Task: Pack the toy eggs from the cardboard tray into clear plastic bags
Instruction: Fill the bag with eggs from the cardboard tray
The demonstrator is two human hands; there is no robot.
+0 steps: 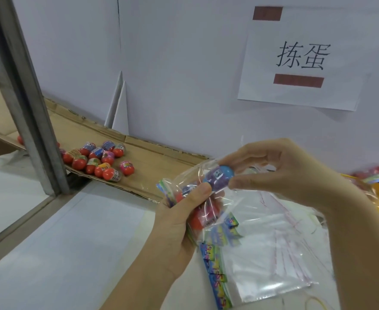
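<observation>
While gripped, egg (218, 176) tilts up-right.

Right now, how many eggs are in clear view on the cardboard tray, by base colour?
Red-based eggs: 10
Pink-based egg: 1
Total: 11
A few more are partly hidden behind the metal post and are not counted.

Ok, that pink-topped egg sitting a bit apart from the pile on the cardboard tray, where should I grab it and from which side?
Pinch the pink-topped egg across its round middle, coming from above and from its right. It lies at the pile's right edge on the cardboard tray, with bare cardboard on that side, while the other eggs crowd its left. Its smooth, rounded shell would probably slip if gripped at the tips.
</observation>
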